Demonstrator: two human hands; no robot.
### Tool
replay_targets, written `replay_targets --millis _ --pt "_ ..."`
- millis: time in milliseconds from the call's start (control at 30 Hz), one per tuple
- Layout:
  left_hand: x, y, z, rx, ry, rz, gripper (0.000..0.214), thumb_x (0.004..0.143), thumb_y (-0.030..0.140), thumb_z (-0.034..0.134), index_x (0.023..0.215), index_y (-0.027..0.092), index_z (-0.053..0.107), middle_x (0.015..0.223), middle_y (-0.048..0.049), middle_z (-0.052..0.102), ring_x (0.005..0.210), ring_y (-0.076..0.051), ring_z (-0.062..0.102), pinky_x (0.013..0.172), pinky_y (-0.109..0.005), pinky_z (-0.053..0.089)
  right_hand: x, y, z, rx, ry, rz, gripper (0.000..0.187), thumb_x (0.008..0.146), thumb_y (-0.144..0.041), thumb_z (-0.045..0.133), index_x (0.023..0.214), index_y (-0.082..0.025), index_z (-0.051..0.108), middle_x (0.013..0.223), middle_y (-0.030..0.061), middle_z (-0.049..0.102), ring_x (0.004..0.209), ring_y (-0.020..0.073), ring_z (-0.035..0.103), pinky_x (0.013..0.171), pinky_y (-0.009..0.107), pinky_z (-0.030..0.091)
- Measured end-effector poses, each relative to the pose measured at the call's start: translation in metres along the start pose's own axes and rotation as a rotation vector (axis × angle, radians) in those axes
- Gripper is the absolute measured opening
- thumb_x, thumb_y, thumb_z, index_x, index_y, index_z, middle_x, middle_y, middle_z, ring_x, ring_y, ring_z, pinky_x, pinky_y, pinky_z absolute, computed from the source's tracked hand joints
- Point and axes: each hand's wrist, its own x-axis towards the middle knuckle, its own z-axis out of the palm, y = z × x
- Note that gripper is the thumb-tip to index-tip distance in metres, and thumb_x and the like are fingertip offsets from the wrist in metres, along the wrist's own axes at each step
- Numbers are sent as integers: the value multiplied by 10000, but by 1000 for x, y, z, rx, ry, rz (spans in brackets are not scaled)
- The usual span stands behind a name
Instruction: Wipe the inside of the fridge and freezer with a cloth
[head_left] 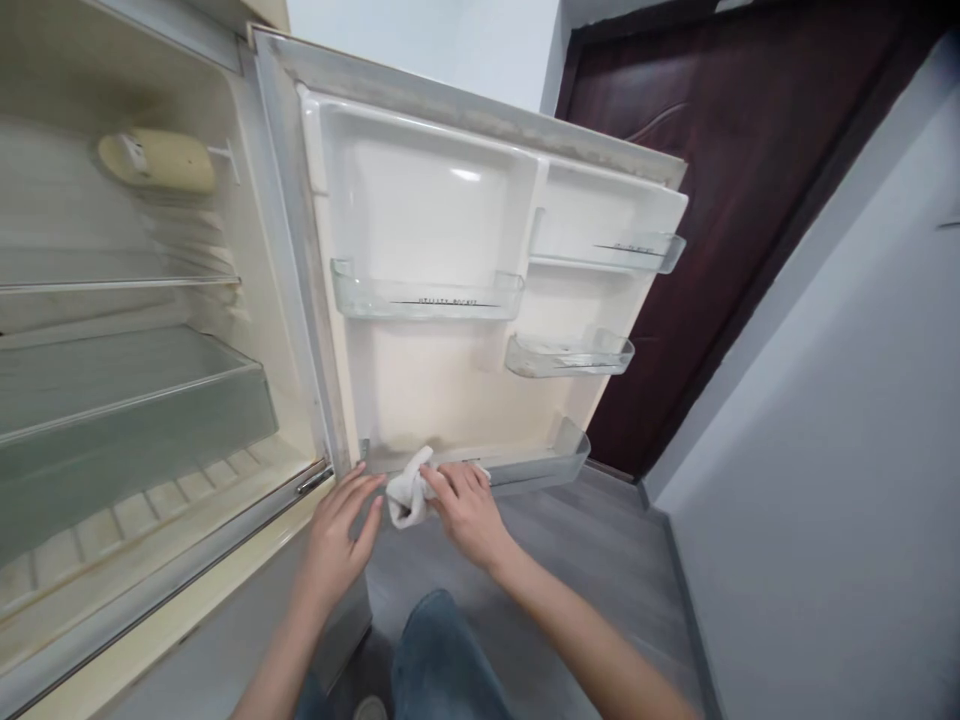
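My right hand [471, 508] is closed on a crumpled white cloth [407, 496] at the front of the bottom door bin [540, 470]. Part of the cloth hangs loose to the left of my fingers, and a little of it shows past my knuckles. By the left end of that bin, near the hinge side, my left hand [339, 540] has its fingers and thumb apart, with nothing seen in it. Whether its fingertips touch the bin or the door, I cannot tell. The fridge door [427, 210] stands wide open and is grimy along its seal.
Above are clear door bins, including a left bin [427, 298] and a small right bin [570, 356]. Inside the fridge are a glass shelf [112, 272] and a drawer [150, 430]. A dark red door [675, 130] and a pale wall [832, 420] stand to the right.
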Motion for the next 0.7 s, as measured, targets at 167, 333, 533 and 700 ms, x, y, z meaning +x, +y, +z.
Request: replay_targets --millis 167,333,533,700 --pt "2 2 3 15 43 37 237 807 220 595 1042 242 612 1015 -44 731 1157 -210 610 971 -391 534 -18 44 -12 -65 82 21 346 921 -166 467 1253 -181 560 1091 111 626 1064 203 528 948 368 379" --pt "3 4 6 3 84 11 190 807 190 590 987 237 624 961 -34 735 1125 -204 626 944 -375 541 -44 99 -23 -148 207 57 323 921 -132 382 1168 -159 587 1064 127 646 1051 214 552 951 408 404" --pt "3 5 9 -17 120 -11 174 815 161 560 952 238 635 935 -21 744 1117 -201 632 936 -359 540 -77 134 -54 -51 446 630 354 919 -356 342 1116 -140 542 1067 165 630 1028 270 580 891 412 457" --pt "2 6 9 -29 127 -27 167 817 159 557 945 235 633 934 -21 743 1113 -193 631 936 -350 538 -76 154 -74 40 1002 1065 489 893 -418 294 1250 -122 448 1220 207 549 1112 292 540 916 443 447"
